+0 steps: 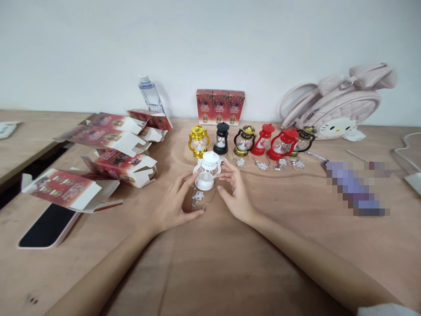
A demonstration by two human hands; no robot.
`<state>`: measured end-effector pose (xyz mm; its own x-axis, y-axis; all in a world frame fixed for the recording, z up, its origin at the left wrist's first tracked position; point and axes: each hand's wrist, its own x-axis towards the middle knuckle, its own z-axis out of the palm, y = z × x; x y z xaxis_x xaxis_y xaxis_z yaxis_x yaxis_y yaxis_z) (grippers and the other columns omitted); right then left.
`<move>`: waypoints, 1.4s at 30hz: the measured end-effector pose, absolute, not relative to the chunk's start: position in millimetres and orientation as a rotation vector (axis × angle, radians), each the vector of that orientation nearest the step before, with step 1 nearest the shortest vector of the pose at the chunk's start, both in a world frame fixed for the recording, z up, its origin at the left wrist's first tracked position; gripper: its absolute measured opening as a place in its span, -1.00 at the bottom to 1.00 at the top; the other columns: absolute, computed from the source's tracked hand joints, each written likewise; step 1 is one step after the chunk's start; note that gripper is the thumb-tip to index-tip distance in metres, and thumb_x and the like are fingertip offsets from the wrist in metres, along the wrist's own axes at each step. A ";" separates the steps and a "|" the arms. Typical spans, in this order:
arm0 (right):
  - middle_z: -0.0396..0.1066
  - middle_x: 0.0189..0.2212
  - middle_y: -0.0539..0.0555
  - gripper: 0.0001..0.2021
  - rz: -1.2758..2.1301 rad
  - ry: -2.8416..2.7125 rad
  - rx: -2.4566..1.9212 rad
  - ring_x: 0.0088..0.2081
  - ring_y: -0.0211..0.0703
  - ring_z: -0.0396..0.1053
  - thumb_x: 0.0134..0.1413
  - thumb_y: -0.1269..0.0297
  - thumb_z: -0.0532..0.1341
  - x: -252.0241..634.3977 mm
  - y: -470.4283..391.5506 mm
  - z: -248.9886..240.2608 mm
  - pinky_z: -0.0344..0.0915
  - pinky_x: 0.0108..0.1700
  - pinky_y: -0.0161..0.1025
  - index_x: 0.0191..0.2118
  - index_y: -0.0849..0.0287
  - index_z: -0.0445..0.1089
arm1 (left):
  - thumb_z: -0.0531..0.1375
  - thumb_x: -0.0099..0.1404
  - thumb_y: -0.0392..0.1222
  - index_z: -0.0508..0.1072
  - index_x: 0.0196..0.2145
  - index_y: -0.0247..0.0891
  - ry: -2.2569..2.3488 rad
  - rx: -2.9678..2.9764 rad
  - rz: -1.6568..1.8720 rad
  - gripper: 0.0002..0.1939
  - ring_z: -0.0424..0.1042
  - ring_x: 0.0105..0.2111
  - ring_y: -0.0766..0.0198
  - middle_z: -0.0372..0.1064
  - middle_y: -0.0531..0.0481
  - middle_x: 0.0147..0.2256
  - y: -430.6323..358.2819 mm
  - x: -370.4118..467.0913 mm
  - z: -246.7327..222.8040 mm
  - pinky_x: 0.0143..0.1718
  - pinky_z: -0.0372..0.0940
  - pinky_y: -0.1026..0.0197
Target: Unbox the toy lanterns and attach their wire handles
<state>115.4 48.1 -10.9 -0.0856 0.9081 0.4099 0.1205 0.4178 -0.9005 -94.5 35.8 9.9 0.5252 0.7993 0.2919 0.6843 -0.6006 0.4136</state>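
A small white toy lantern (208,172) with a clear globe is between my two hands, its base low over the wooden table. My left hand (179,197) is open, fingertips at the lantern's left side and thumb stretched out apart from it. At the right side, my right hand (235,191) has its fingers spread, the tips close to or touching the lantern's side handle. Just below the lantern lie a bent wire handle (205,205) and a small white tag (198,195). Whether the lantern's base rests on the table, I cannot tell.
Behind stand a gold lantern (198,142), a black lantern (222,139) and several others, with wires and tags before them. Three red boxes (220,107) lean at the wall. Opened boxes (62,188) and a phone (49,226) lie left; a pink bag (342,109) sits right.
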 end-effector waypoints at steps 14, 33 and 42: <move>0.32 -0.03 0.15 -0.34 0.782 -1.671 -1.130 -0.02 -0.01 0.31 -0.26 0.61 0.11 112.2 50.3 -11.9 0.30 0.04 0.06 0.08 0.10 0.15 | 0.28 0.14 0.05 -0.27 0.32 -0.05 1.292 2.474 0.683 0.00 0.19 0.12 -0.09 -0.02 -0.22 0.19 35.6 -93.6 8.4 0.10 0.21 -0.14; 0.34 -0.14 0.10 -0.53 0.782 -1.620 -1.190 -0.10 -0.08 0.33 -0.15 0.54 0.21 112.2 51.5 -11.3 0.31 0.00 0.02 -0.05 0.11 0.20 | 0.05 0.29 -0.15 0.34 -0.17 -0.20 1.526 2.289 0.743 -0.82 0.32 0.06 -0.03 0.32 -0.15 0.07 42.1 -97.5 7.1 0.01 0.19 -0.18; 0.34 -0.13 0.09 -0.51 0.754 -1.689 -1.215 -0.08 -0.09 0.32 -0.18 0.61 0.18 112.3 50.4 -8.0 0.31 0.01 -0.02 -0.06 0.11 0.19 | 0.09 0.31 -0.11 0.39 -0.27 -0.24 1.650 2.377 0.623 -0.84 0.39 -0.22 0.07 0.46 -0.04 -0.30 41.3 -94.4 8.3 -0.17 0.20 0.01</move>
